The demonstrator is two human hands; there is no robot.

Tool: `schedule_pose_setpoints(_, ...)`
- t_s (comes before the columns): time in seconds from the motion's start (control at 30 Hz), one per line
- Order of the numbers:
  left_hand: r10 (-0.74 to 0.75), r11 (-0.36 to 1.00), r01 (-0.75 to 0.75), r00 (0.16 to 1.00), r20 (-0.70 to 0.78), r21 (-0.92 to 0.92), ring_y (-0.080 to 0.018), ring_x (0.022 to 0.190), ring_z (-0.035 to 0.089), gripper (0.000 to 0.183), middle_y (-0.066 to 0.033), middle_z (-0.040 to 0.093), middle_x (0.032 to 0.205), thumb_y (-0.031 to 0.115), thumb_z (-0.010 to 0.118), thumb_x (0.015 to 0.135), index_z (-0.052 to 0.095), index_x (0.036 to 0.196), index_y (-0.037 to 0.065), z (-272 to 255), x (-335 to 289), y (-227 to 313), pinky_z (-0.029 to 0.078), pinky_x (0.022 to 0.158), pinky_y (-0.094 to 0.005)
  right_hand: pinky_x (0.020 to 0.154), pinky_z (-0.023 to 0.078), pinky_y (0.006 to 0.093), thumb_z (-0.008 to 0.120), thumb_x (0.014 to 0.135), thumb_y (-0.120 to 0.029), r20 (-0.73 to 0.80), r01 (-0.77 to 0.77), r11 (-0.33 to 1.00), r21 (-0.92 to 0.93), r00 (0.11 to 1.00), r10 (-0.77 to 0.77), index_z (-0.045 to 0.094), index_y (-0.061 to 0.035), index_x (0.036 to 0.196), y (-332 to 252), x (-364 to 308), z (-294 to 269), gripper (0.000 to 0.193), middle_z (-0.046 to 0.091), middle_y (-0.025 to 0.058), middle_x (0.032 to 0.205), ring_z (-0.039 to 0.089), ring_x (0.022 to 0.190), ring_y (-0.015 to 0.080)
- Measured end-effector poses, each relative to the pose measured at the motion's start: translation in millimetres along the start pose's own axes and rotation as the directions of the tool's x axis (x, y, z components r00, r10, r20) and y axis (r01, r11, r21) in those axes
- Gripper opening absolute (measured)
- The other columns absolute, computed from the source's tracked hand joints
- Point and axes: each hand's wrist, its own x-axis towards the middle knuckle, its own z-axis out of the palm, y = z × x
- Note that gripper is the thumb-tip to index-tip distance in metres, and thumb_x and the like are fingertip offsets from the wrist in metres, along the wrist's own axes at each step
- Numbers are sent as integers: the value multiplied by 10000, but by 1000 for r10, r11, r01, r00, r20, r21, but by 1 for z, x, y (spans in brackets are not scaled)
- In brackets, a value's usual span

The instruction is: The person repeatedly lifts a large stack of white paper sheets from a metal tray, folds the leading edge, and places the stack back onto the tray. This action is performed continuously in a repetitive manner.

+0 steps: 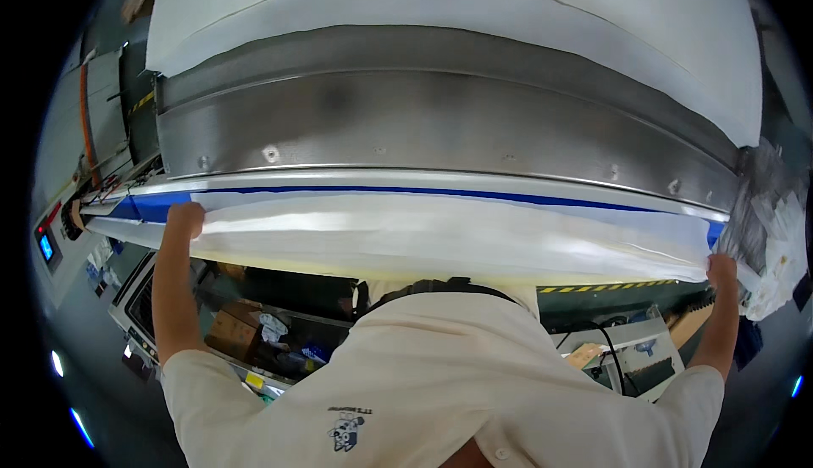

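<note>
A long white sheet (449, 235) stretches across in front of my body, its surface loosely creased and shiny. My left hand (186, 217) is closed on its left end, and my right hand (722, 270) grips the right end, arms spread wide. Whatever lies inside my curled fingers is hidden. Under the sheet runs a blue belt or strip (161, 207), which shows along the far edge and at both ends. Just beyond it is a pale metal rail (457, 182), then a wide bare metal plate (406, 121) with several screw heads.
White material (457, 2) covers the machine's far part. Crumpled clear plastic (775, 248) hangs at the right end. A small lit screen (46, 246) is at far left. Below stand an open bin with a cardboard box (235, 330) and a white cart (648, 337) with a black cable.
</note>
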Motion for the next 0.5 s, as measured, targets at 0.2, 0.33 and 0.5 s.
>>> schedule_pose_setpoints(0.2, -375, 910, 372, 927, 20, -184, -303, 977, 649, 241, -108, 672, 1083, 204, 542, 883, 691, 1044, 102, 13, 26, -8, 517, 811, -456, 797, 509, 423, 538, 851, -101, 61, 28, 979, -202, 998, -16, 669, -62, 953, 18, 20, 53, 171, 668, 138, 954, 642, 865, 310)
schedule_pose_setpoints(0.33, -633, 653, 590, 770, 87, -475, -295, 1015, 646, 217, -123, 667, 1104, 183, 549, 880, 704, 1002, 93, 16, 9, -31, 525, 827, -422, 835, 506, 412, 567, 816, -139, 64, 35, 996, -85, 998, -29, 689, -73, 926, 11, 17, 56, 177, 669, 131, 962, 644, 922, 306)
schedule_pose_setpoints(0.5, -728, 588, 430, 651, -216, -685, -302, 1007, 630, 384, -86, 659, 1106, 142, 621, 825, 585, 1207, 129, 93, 9, -52, 516, 813, -375, 837, 511, 369, 634, 714, -266, 199, 196, 979, -61, 963, -181, 696, -75, 935, -57, 68, -7, 299, 674, 158, 999, 644, 921, 305)
